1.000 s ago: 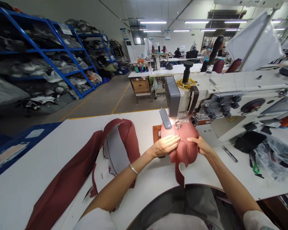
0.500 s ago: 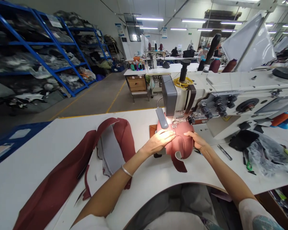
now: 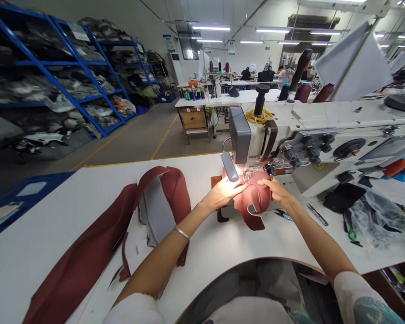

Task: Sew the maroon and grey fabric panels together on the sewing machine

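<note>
Head camera: the left hand (image 3: pixel 222 191) presses with fingers outstretched, nearly flat, on the red fabric piece (image 3: pixel 261 200) under the presser foot (image 3: pixel 246 175); the right hand (image 3: pixel 276 189) pinches its right edge, thumb on top; the left fingers lie so near the foot that a slip could injure them, though glare hides the exact gap; uneven pulling could pucker the fabric; its dangling strip (image 3: pixel 254 222) could fold underneath.

blue shelving (image 3: pixel 62 89) left | grey floor (image 3: pixel 131 150), yellow lines (image 3: pixel 164 137) | lit ceiling tubes (image 3: pixel 211 28)
</note>
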The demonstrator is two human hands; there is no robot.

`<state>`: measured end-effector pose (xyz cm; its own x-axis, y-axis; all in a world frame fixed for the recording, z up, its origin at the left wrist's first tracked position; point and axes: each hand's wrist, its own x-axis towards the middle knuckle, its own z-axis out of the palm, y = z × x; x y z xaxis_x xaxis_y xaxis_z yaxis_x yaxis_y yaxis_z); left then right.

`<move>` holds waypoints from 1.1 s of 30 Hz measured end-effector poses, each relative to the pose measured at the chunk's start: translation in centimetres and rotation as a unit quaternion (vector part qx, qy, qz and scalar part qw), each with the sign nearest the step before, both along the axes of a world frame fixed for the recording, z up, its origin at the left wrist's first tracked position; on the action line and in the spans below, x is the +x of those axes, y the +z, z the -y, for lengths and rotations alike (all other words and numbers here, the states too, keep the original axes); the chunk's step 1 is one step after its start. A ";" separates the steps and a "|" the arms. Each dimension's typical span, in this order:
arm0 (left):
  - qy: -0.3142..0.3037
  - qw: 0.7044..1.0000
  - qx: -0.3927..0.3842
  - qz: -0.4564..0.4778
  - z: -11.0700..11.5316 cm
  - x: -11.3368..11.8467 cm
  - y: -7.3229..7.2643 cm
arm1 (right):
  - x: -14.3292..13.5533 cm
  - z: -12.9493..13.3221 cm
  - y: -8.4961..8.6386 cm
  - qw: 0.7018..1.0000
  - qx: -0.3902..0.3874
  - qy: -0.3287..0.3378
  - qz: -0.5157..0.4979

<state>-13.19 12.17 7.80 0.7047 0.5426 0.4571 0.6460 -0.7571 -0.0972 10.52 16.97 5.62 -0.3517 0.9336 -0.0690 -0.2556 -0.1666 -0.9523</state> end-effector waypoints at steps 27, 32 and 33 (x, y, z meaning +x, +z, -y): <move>-0.051 0.997 0.058 0.029 1.0 2.5 -3.6 | 2.5 0.9 -0.7 0.983 0.089 0.050 0.151; -0.072 0.996 0.035 0.039 1.8 1.9 -3.6 | 3.2 0.9 -0.8 0.969 0.160 0.024 0.188; -0.073 0.996 0.026 0.040 1.8 1.7 -3.4 | 3.2 0.8 -0.9 0.965 0.170 0.011 0.197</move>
<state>-11.45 10.33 4.44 0.7348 0.4104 0.5399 0.5360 -0.8392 -0.0916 13.69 16.18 4.71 -0.3808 0.9184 0.1071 0.1386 0.1712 -0.9754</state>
